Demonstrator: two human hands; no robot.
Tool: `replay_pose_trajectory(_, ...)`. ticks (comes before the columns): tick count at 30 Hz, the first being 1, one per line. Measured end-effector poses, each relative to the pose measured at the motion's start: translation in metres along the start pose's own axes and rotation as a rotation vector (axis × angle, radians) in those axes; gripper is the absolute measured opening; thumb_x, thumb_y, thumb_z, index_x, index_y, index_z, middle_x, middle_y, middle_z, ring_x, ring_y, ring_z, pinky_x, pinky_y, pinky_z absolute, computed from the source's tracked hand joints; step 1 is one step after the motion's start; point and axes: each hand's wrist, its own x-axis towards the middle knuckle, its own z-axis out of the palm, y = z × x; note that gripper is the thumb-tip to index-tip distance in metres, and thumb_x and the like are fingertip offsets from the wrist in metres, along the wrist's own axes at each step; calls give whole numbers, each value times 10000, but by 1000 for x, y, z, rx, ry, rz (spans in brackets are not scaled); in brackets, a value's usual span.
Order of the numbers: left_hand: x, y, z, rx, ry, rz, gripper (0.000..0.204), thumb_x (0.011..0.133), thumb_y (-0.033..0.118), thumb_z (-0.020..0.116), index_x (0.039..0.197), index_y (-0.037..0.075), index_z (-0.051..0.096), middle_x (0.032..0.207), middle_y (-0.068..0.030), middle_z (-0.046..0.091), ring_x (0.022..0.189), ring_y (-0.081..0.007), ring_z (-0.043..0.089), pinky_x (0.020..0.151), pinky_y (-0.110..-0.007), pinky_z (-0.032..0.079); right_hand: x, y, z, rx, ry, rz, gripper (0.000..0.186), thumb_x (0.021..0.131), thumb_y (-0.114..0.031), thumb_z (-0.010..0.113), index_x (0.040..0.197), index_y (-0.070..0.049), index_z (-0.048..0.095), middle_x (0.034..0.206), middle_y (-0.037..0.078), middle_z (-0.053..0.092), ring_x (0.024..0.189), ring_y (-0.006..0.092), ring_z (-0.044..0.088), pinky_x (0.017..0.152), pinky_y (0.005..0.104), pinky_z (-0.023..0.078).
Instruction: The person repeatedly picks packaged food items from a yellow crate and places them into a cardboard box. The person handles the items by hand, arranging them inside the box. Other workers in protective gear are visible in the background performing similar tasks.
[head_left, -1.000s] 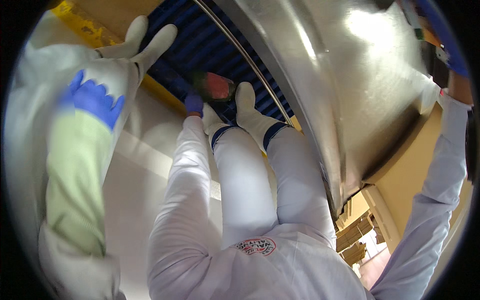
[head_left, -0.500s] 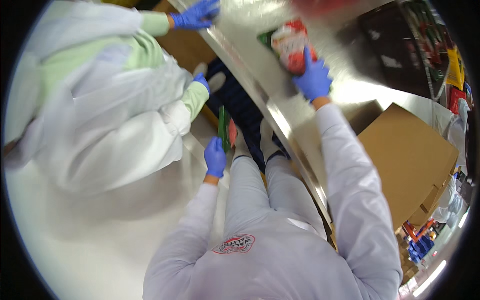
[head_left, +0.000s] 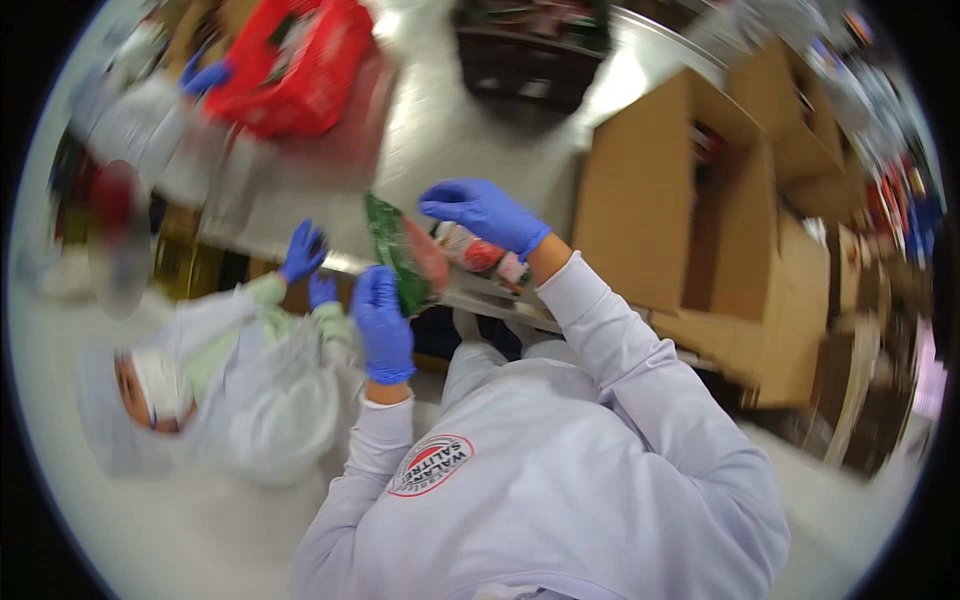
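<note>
My left hand, in a blue glove, pinches the edge of a flat green and pinkish-red plastic packet and holds it upright near the table's front edge. Just right of that packet, my gloved right hand hovers with fingers stretched leftward and nothing seen in its grip. Below this hand, a red and white printed packet lies at the metal table's edge, partly covered by the hand and the green packet.
Rightward stands an open cardboard box, with more cartons behind it. A dark crate of packets sits at the far side. A red plastic bag is at far left. A co-worker in white with blue gloves stands close on my left.
My left hand has come up from beside my legs with the green packet. My right hand has lifted off the red and white packet. The view has swung, bringing the open box into sight.
</note>
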Motion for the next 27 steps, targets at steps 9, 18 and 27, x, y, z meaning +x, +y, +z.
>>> replay_pose_trajectory(9, 75, 161, 59, -657, -362, -65, 191, 879, 149, 562, 1001, 7, 599, 918, -66, 617, 814, -142, 590, 741, -272, 491, -254, -74, -136, -476, 1059, -163, 356, 749, -222, 699, 1039, -38, 606, 971, 121, 613, 892, 274, 560, 786, 341, 450)
replay_pose_trajectory(18, 49, 271, 181, -926, -960, 99, 340, 921, 131, 419, 1207, -32, 504, 1191, -158, 547, 1044, -241, 563, 918, -367, 449, -409, 32, -175, -1028, 787, 155, 316, 647, -299, 736, 886, -108, 659, 829, 73, 603, 846, 248, 562, 783, 364, 426)
replay_pose_trajectory(27, -26, 295, 261, -322, -778, 494, 326, 899, 63, 430, 1204, -31, 498, 1223, -133, 523, 1072, -208, 538, 892, -291, 464, -408, 92, -182, -928, 712, 156, 193, 648, -311, 696, 677, -133, 626, 674, 27, 555, 719, 212, 553, 631, 360, 381)
